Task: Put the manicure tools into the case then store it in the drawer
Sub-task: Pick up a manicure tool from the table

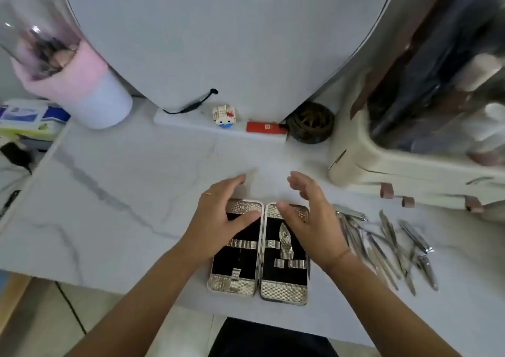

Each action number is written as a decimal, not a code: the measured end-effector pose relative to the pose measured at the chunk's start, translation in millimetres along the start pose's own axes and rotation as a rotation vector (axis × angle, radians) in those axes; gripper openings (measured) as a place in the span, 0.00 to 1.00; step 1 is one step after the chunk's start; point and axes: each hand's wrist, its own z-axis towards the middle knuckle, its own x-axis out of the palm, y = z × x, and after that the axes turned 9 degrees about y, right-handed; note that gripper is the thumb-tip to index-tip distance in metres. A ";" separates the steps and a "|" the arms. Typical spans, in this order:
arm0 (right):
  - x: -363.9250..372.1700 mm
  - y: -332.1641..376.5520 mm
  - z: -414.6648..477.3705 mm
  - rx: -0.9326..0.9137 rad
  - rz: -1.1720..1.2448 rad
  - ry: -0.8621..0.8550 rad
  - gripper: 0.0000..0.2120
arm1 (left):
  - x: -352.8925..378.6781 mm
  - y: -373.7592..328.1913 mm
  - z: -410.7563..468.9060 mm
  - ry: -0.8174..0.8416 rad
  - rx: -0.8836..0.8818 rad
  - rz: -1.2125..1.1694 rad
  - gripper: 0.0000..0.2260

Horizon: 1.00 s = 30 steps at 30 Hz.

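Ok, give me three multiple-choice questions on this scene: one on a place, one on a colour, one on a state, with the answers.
1. Where do the loose tools lie relative to the case?
A) to its left
B) to its right
C) behind it

2. What colour is the case's lining?
A) black
B) red
C) white

3. What state is the case in?
A) shut
B) open flat
C) standing on edge

Answers:
1 B, the tools are strewn just right of the case.
2 A, both halves show black inside.
3 B, the two halves lie side by side, insides up.
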 end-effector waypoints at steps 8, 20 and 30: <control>16.3 -24.3 -1.0 -0.152 0.037 -0.089 0.27 | 21.2 24.2 1.1 -0.125 0.215 0.083 0.26; -19.9 -33.2 -29.5 -0.143 -0.161 -0.301 0.10 | 21.9 25.8 -1.8 -0.091 0.238 0.093 0.21; -68.0 -69.0 -41.9 0.062 -0.569 -0.284 0.08 | 21.3 20.7 -7.2 -0.052 0.246 0.114 0.18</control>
